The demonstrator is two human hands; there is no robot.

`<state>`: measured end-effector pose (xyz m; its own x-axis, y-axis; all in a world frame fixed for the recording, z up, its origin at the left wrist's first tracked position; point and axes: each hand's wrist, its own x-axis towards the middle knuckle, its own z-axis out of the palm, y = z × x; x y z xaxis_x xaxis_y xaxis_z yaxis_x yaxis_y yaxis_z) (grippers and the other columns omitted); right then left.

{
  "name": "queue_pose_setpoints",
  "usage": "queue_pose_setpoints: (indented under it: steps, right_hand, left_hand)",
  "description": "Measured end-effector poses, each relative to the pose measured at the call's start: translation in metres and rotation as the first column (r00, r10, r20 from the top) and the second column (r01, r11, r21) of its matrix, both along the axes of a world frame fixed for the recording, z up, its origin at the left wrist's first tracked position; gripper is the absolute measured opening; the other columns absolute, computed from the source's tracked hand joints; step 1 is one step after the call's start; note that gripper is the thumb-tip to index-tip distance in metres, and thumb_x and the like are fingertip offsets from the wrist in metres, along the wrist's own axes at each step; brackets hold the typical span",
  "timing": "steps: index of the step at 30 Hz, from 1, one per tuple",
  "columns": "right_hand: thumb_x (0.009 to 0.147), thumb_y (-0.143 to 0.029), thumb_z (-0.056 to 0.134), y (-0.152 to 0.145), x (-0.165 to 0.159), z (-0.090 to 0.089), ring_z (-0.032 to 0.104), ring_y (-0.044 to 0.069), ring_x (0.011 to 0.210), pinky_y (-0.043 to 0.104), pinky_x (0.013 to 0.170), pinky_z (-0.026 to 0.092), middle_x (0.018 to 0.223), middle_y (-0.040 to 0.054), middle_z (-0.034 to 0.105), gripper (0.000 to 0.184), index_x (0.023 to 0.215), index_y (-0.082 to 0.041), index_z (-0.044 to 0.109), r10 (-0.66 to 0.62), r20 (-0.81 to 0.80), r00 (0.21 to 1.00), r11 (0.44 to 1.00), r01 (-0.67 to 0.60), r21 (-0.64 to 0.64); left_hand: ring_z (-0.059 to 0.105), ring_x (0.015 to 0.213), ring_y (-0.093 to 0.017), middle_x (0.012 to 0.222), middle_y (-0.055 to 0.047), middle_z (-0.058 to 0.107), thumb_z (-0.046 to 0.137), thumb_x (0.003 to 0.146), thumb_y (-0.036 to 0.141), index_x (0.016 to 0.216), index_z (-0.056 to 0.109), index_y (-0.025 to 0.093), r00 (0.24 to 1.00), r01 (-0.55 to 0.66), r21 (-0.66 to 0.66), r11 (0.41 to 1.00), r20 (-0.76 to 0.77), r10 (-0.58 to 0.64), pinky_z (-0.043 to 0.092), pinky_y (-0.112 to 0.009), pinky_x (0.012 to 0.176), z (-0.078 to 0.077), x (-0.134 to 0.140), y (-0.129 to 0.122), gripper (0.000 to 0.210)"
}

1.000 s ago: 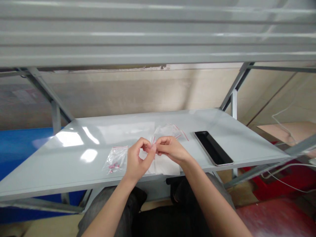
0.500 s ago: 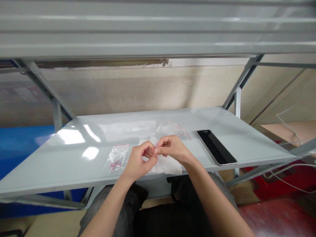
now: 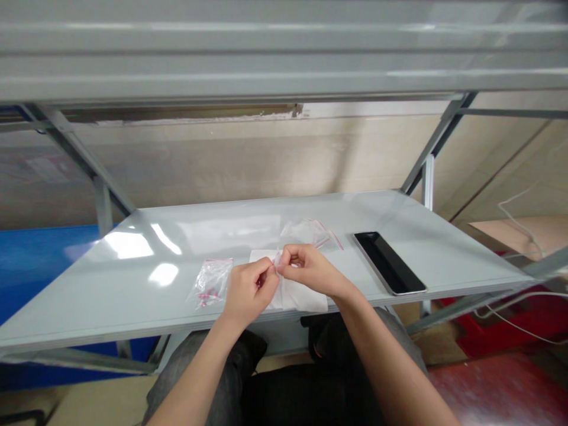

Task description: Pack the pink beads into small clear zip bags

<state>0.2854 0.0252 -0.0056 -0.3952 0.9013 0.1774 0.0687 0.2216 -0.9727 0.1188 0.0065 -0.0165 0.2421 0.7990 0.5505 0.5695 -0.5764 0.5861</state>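
Above a white paper sheet, my left hand and my right hand meet fingertip to fingertip. Both are closed in a pinch on a small clear zip bag, of which only a bit of plastic shows between the fingers. The rest of it is hidden behind them. Left of my left hand lies another clear zip bag with small red pieces inside. Just beyond my right hand are flat clear bags with red seal lines.
A black tablet-like device with a silver edge lies on the right of the grey tabletop. Metal struts rise at both ends to a ridged panel overhead. White cables hang at the right.
My left fingers have drawn closer together, from a looser curl to a tight pinch against the right fingertips. The things on the table have stayed in place.
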Motion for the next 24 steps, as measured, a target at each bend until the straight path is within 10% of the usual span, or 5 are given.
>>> queue_pose_setpoints:
  steps: [5, 9, 13, 24]
  right_hand:
    - [0.063, -0.015, 0.058, -0.003, -0.007, 0.002, 0.04, 0.009, 0.054, 0.023, 0.053, 0.031, 0.052, -0.006, 0.045, 0.014, 0.054, -0.019, 0.048, -0.135, 0.082, 0.987, 0.99, 0.131, 0.05]
    - [0.061, -0.017, 0.056, -0.004, -0.006, 0.005, 0.041, 0.009, 0.055, 0.023, 0.055, 0.032, 0.055, -0.0055, 0.045, 0.011, 0.054, -0.019, 0.048, -0.038, 0.011, 0.999, 0.999, 0.038, -0.021]
    - [0.06, -0.018, 0.056, -0.004, 0.001, 0.005, 0.035, 0.007, 0.05, 0.022, 0.048, 0.027, 0.053, -0.0068, 0.042, 0.008, 0.056, -0.019, 0.049, 0.043, -0.053, 0.998, 0.986, -0.051, -0.161]
    - [0.059, -0.019, 0.055, 0.003, 0.009, 0.003, 0.036, 0.006, 0.044, 0.019, 0.04, 0.022, 0.047, -0.0053, 0.047, 0.007, 0.053, -0.018, 0.052, 0.005, 0.0, 1.0, 0.96, -0.005, -0.28]
  left_hand:
    - [0.035, 0.041, -0.008, 0.044, 0.007, 0.033, 0.05, 0.072, 0.013, 0.05, 0.038, 0.02, 0.984, -0.175, 0.211, 0.962, 0.021, 0.175, 0.028, -0.023, 0.047, -0.001, -0.007, 0.001, 0.026]
    - [0.061, 0.072, -0.017, 0.077, -0.002, 0.062, 0.061, 0.075, 0.025, 0.083, 0.058, 0.02, 0.991, 0.09, 0.203, 0.975, 0.078, -0.108, 0.048, -0.028, 0.068, 0.008, -0.008, -0.001, 0.01]
    - [0.054, 0.12, -0.029, 0.131, -0.013, 0.056, 0.075, 0.07, 0.036, 0.133, 0.044, 0.023, 0.952, 0.305, 0.084, 0.949, -0.011, -0.305, 0.044, -0.045, 0.101, 0.009, -0.006, -0.001, 0.071]
    - [0.063, 0.097, -0.024, 0.103, -0.007, 0.067, 0.079, 0.071, 0.032, 0.112, 0.06, 0.023, 0.974, 0.225, 0.094, 0.97, -0.013, -0.225, 0.05, -0.041, 0.087, 0.005, -0.006, 0.005, 0.046]
